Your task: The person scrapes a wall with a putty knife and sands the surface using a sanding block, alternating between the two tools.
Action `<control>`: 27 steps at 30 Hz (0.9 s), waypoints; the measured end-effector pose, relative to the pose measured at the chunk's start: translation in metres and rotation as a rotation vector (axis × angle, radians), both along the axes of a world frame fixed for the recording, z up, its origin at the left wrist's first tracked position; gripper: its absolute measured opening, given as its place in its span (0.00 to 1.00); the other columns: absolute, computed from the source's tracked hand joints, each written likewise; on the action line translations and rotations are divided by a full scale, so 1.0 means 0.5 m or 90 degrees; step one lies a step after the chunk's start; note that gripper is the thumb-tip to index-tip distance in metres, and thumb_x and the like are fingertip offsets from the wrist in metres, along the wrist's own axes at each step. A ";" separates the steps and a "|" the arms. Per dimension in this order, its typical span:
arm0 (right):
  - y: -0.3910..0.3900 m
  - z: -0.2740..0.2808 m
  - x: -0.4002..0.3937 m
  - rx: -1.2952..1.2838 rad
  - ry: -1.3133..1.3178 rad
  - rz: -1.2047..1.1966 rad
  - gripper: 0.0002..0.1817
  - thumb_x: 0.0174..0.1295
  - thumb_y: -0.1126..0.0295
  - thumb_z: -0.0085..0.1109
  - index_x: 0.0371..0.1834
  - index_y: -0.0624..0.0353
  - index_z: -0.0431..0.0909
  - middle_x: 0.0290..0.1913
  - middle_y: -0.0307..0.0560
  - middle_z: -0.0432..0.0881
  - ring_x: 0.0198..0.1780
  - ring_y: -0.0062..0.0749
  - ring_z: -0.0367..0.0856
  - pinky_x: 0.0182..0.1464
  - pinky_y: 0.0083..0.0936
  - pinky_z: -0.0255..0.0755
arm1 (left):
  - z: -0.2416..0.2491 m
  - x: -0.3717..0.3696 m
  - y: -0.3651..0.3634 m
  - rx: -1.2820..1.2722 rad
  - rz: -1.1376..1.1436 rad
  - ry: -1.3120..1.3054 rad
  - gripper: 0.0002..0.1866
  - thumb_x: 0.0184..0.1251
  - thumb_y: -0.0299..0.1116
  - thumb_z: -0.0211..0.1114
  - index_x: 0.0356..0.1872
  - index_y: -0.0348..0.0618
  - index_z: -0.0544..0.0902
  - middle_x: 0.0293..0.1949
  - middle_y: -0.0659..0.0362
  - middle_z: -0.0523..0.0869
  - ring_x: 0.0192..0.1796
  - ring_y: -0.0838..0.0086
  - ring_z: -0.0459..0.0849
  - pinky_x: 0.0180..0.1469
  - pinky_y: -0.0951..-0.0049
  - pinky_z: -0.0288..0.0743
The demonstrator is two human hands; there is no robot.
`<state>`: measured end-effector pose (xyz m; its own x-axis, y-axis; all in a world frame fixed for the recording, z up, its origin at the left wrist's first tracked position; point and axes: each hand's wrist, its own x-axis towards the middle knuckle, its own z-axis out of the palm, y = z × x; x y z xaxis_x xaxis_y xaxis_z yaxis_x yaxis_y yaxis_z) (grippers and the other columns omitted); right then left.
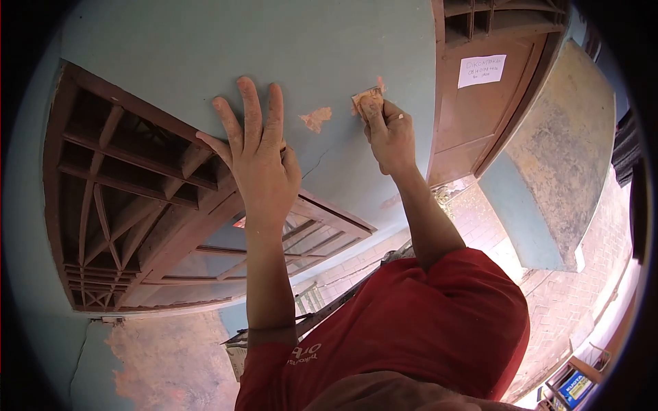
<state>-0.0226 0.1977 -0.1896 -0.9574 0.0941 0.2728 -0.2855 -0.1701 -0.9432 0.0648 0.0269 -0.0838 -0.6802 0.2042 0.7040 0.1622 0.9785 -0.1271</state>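
Left hand [264,161] is spread wide on the pale blue painted wall [205,41], probably for bracing, while a small squarish tan pad [366,100] (sandpaper, maybe?) is pinched against it by the right hand [392,140], near an irregular peach-coloured patch [316,119]

Wall [205,41] at twelve o'clock, paved floor [562,301] at four.
The wall bears a bare patch [315,119] at twelve and a crack [317,164] at six from that; a pad [366,94] touches the wall at one.

A brown door [473,127] (white notice [482,70] attached), wood-latticed window [137,192], bright brick-patterned paving [558,308].
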 end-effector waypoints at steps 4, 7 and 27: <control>-0.007 0.002 0.030 0.003 -0.037 0.009 0.25 0.79 0.50 0.56 0.31 0.59 0.80 0.17 0.30 0.68 0.18 0.12 0.61 0.20 0.20 0.54 | 0.003 0.002 -0.003 0.001 -0.005 0.001 0.45 0.58 0.19 0.60 0.81 0.60 0.67 0.87 0.59 0.52 0.88 0.48 0.38 0.77 0.22 0.21; -0.008 0.000 0.021 0.015 -0.084 0.004 0.23 0.77 0.54 0.61 0.32 0.65 0.81 0.18 0.35 0.72 0.20 0.17 0.68 0.24 0.26 0.62 | 0.000 0.002 0.002 -0.009 0.009 -0.024 0.44 0.61 0.21 0.57 0.82 0.58 0.65 0.87 0.56 0.49 0.87 0.44 0.37 0.78 0.23 0.21; -0.009 -0.024 0.010 0.101 0.028 -0.014 0.23 0.77 0.57 0.60 0.30 0.67 0.80 0.17 0.43 0.72 0.20 0.24 0.66 0.25 0.31 0.62 | -0.001 -0.002 0.001 0.002 -0.008 -0.002 0.44 0.58 0.19 0.60 0.81 0.55 0.67 0.87 0.59 0.52 0.88 0.49 0.36 0.77 0.23 0.20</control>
